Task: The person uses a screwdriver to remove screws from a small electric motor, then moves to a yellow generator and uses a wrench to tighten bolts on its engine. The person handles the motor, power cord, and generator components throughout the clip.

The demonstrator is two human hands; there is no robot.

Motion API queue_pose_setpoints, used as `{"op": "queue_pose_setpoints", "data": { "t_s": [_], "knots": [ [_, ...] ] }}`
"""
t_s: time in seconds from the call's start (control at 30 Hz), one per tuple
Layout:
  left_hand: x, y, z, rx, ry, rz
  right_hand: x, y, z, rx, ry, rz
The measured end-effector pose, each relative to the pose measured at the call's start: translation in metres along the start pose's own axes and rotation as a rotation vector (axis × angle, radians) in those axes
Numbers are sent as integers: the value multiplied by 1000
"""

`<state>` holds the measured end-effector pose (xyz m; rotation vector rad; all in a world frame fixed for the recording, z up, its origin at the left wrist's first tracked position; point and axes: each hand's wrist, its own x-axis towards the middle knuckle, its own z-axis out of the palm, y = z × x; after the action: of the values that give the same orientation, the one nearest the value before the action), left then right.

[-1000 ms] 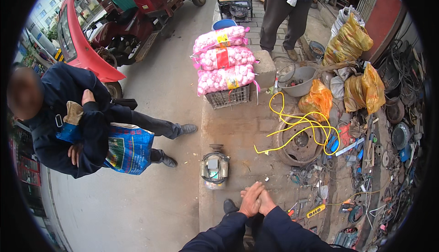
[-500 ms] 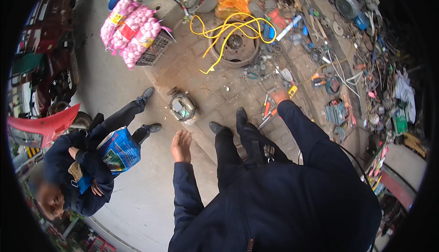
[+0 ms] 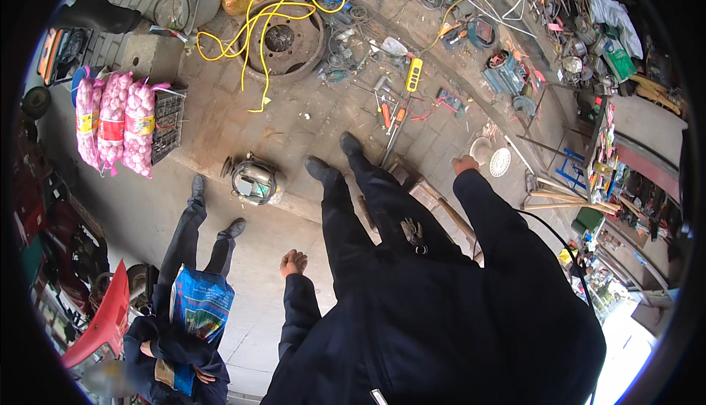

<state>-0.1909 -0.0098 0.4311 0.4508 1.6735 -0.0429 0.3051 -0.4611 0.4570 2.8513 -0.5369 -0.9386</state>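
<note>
My left hand [image 3: 293, 263] hangs in the air with its fingers curled in a loose fist, and I see nothing in it. Nearest to it on the ground is a round, metal-cased machine [image 3: 255, 181] with a pale, boxy top. My right hand [image 3: 465, 164] is also closed, held out by a white perforated disc [image 3: 500, 162] and a pale round dish [image 3: 482, 150]; no object shows in its fingers. Past my feet lie orange-handled hand tools [image 3: 386, 115] and a yellow push-button controller [image 3: 414, 75]. Keys [image 3: 412, 234] dangle at my waist.
A yellow cable [image 3: 254, 26] lies over a rusty wheel rim [image 3: 294, 48]. Pink net bags of garlic [image 3: 114, 122] lean on a wire crate [image 3: 169, 122]. A person [image 3: 184, 353] with a blue bag [image 3: 201, 302] is at left. A wooden stool [image 3: 441, 206] stands beside my legs.
The view has turned, so the scene sits differently. My left hand has gone from open to curled. My right hand is now by the white disc, away from the orange-handled tools.
</note>
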Motion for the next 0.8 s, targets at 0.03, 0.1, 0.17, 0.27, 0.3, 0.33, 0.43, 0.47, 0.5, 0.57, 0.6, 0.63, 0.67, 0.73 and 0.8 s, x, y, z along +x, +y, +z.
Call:
{"op": "queue_pose_setpoints", "data": {
  "t_s": [0.03, 0.1, 0.17, 0.27, 0.3, 0.33, 0.43, 0.47, 0.5, 0.57, 0.6, 0.63, 0.67, 0.73, 0.8],
  "knots": [
    [8, 8, 15, 91, -36, 24, 3, -2, 17, 25, -7, 10],
    [21, 13, 54, 231, -58, 96, 21, -15, 53, 41, -45, -29],
    [30, 7, 102, 334, -127, 205, 39, -34, 99, 84, -99, -49],
    [53, -12, 191, 515, -213, 408, 86, -97, 174, 212, -181, -137],
    [63, -23, 221, 347, -348, 392, 103, -121, 200, 229, -243, -153],
    [76, -32, 252, 353, -387, 402, 118, -147, 222, 229, -175, -287],
    [108, -52, 324, 407, -520, 418, 175, -230, 274, 177, -203, -413],
    [115, -54, 339, 454, -517, 439, 193, -256, 289, 152, -192, -452],
    [122, -54, 353, 482, -525, 449, 213, -279, 303, 119, -182, -482],
    [128, -45, 368, 642, -469, 362, 248, -317, 332, 37, 16, -569],
    [129, -38, 371, 654, -447, 319, 264, -330, 347, -6, 104, -610],
    [129, -30, 373, 457, -502, 321, 280, -339, 359, -48, 193, -665],
    [126, -22, 373, 398, -480, 338, 295, -348, 370, -89, 274, -715],
    [124, -9, 376, 331, -459, 341, 318, -360, 386, -176, 380, -766],
    [123, 0, 377, 333, -426, 314, 330, -366, 393, -296, 334, -736]
  ]
}}
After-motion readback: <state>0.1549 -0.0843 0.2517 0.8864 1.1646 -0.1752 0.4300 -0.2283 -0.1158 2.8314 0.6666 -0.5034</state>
